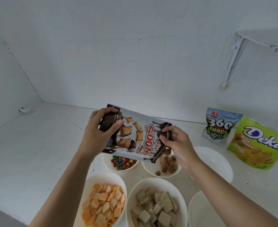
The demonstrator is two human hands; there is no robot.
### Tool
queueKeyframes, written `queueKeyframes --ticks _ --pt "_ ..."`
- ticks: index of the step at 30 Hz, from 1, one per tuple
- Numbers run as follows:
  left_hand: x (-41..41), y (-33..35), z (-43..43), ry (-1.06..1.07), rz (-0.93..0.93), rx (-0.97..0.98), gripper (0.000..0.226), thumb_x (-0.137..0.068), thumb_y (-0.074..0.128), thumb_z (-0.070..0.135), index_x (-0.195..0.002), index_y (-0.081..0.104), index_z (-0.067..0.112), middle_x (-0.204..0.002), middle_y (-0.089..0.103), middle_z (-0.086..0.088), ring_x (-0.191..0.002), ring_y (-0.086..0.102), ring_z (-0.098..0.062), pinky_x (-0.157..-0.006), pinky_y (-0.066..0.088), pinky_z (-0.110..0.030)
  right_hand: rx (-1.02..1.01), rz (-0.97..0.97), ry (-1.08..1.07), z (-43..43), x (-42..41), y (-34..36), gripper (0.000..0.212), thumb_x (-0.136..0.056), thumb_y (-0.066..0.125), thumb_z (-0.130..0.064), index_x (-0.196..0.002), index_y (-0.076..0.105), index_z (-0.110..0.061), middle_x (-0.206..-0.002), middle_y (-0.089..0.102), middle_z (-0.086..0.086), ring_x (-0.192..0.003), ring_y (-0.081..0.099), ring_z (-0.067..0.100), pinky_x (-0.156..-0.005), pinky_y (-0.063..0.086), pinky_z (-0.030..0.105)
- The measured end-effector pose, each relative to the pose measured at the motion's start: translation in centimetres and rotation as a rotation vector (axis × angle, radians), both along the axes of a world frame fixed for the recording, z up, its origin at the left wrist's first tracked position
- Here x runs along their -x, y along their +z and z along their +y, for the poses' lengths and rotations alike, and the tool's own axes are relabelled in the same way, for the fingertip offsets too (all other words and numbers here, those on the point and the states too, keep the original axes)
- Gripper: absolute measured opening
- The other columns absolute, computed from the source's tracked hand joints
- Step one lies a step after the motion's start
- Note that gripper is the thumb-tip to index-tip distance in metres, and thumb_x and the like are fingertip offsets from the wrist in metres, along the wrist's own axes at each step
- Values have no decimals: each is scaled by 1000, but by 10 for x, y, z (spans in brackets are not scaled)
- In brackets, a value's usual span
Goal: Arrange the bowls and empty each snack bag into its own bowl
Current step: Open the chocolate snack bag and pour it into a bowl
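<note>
I hold a brown-and-white cereal snack bag (135, 136) tipped sideways over the bowls. My left hand (100, 128) grips its bottom end, raised at the left. My right hand (174, 141) pinches the open lower end. Brown pieces fall from the bag into a white bowl (151, 169) beneath the opening. Beside it, a white bowl (108, 163) holds coloured candies. Nearer me stand a bowl of orange crackers (118, 179) and a bowl of pale wafer squares (176, 185). Two empty white bowls sit at the right, one behind (216, 161) and one at the front edge (195, 210).
A grey sunflower-seed bag (220, 126) and a green wafer bag (257, 145) stand upright at the back right of the white counter (36, 153). White walls enclose the counter at the back and left. A shelf bracket (236, 58) hangs on the right wall.
</note>
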State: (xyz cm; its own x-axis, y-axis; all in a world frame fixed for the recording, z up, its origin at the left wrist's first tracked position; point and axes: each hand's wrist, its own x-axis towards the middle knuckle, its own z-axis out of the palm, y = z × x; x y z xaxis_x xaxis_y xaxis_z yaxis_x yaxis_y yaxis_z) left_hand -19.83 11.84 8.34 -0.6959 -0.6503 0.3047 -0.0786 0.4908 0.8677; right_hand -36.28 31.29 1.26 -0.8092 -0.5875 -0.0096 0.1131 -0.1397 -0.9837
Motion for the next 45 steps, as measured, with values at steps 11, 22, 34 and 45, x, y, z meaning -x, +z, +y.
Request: queueKeyframes --ticks 11,22,34,45 --pt "-1 22 -13 7 11 97 35 -89 71 36 -121 60 40 -128 57 1 -111 64 -22 -72 65 -32 -70 26 74 -8 0 19 16 -89 71 -2 -98 64 -14 -93 78 5 -84 75 16 -64 54 21" --pt "7 81 -11 -18 65 260 27 -98 53 49 -123 59 40 -119 65 2 -106 67 -17 -73 62 -28 63 82 70 -6 2 48 19 -90 71 -3 -100 58 -12 -103 78 12 -98 75 26 -86 59 36" --pt "26 34 2 -38 -46 367 30 -98 60 41 -127 62 38 -107 59 2 -99 61 -9 -82 61 -34 -171 50 22 4 3 -5 20 -86 76 -5 -91 60 -14 -95 79 10 -94 75 30 -81 59 41" --pt "30 77 8 -71 41 568 35 -97 63 37 -132 61 37 -111 59 1 -101 60 -14 -80 60 -29 7 -2 -18 1 1 24 19 -90 71 -1 -98 57 -10 -97 78 11 -88 77 22 -67 58 26"
